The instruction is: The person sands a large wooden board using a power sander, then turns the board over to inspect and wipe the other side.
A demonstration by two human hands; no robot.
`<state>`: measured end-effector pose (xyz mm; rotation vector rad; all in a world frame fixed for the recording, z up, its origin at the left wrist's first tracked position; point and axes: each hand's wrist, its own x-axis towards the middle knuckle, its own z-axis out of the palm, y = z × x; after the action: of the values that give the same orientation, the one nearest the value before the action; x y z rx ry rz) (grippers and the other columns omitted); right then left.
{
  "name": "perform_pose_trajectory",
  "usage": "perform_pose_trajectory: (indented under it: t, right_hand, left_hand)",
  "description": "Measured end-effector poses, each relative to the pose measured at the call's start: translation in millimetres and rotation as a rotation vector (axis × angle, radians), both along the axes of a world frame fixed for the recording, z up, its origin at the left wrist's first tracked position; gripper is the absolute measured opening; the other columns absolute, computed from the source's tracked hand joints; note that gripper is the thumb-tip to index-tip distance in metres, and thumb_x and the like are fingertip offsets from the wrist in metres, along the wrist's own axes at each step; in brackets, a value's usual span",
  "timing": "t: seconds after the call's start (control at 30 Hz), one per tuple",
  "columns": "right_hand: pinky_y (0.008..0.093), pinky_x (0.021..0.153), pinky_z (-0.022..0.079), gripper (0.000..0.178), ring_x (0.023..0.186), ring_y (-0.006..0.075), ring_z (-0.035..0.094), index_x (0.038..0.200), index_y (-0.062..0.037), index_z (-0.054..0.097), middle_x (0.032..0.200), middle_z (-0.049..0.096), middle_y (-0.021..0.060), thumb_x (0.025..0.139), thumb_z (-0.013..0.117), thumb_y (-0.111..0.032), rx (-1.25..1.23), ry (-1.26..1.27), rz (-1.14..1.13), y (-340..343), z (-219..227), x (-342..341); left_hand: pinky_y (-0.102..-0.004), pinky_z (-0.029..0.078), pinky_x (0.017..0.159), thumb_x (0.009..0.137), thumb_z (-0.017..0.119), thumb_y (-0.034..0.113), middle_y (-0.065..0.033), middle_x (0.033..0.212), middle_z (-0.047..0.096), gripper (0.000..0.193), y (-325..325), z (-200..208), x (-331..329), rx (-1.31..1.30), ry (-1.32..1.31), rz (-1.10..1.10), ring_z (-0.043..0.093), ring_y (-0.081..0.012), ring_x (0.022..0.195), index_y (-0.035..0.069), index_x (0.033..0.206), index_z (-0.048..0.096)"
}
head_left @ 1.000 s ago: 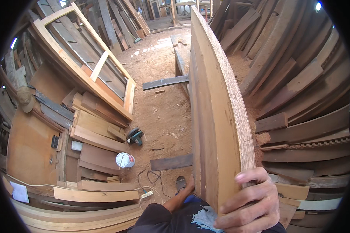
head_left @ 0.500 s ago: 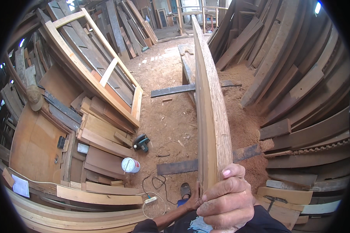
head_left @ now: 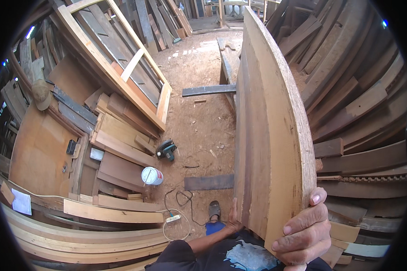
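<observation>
A large wooden panel [head_left: 276,135], seemingly made of several boards side by side, stands tilted on edge in front of me and runs far forward. Its rough, pale edge faces up and to the right. My right hand [head_left: 305,232] is closed round the near upper corner, thumb over the rough edge. Lower down, my left hand [head_left: 234,220] holds the near end of the panel on its left side; some of its fingers are hidden. Two dark crosspieces, one far [head_left: 208,91] and one near [head_left: 209,182], stick out to the left from under or behind the panel.
A pale wooden frame [head_left: 117,63] leans at the left. On the sawdust-strewn floor are a circular saw [head_left: 166,150], a white bucket [head_left: 152,176] and a power strip [head_left: 172,218] with cords. Stacked planks [head_left: 348,99] line the right side. A narrow bench [head_left: 228,58] stands beyond.
The panel's upper edge has swung to the right, so its broad left face shows more. My right hand has moved right with it; my left hand has shifted slightly right and up.
</observation>
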<state>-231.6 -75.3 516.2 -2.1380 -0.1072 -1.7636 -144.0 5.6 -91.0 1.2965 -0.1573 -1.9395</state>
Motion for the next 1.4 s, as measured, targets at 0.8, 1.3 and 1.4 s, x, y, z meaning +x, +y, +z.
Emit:
perform_pose_trajectory:
  t: [0.8, 1.3, 1.4]
  right_hand:
    - [0.0469, 0.103, 0.027, 0.033, 0.077, 0.0122, 0.06, 0.061, -0.0204, 0.068, 0.07, 0.071, -0.0079, 0.087, 0.069, -0.042, 0.046, 0.184, 0.011, 5.8, 2.2, -6.4]
    - [0.043, 0.105, 0.028, 0.039, 0.079, 0.0115, 0.062, 0.057, -0.019, 0.067, 0.067, 0.07, -0.0086, 0.088, 0.068, -0.041, 0.096, 0.158, 0.099, -4.9, 2.4, -21.8]
    - [0.0414, 0.106, 0.027, 0.037, 0.078, 0.0106, 0.059, 0.053, -0.0215, 0.063, 0.065, 0.069, -0.0112, 0.084, 0.069, -0.04, 0.075, 0.095, 0.112, -17.8, -6.5, -31.9]
  left_hand:
    - [-0.0563, 0.042, 0.103, 0.092, 0.041, 0.083, -0.0163, 0.155, 0.039, 0.101, 33.5, -3.0, -2.1, 0.01, -0.038, -0.074, 0.043, -0.0361, 0.134, 0.008, 0.159, 0.031]
    - [-0.0548, 0.045, 0.101, 0.093, 0.042, 0.082, -0.016, 0.153, 0.041, 0.099, -20.0, 9.6, -6.0, -0.076, -0.041, -0.055, 0.047, -0.0353, 0.131, 0.007, 0.158, 0.033]
    - [-0.0545, 0.045, 0.1, 0.093, 0.042, 0.082, -0.0159, 0.153, 0.042, 0.099, 4.1, 5.5, 7.3, -0.022, -0.073, -0.07, 0.047, -0.0351, 0.13, 0.007, 0.158, 0.033]
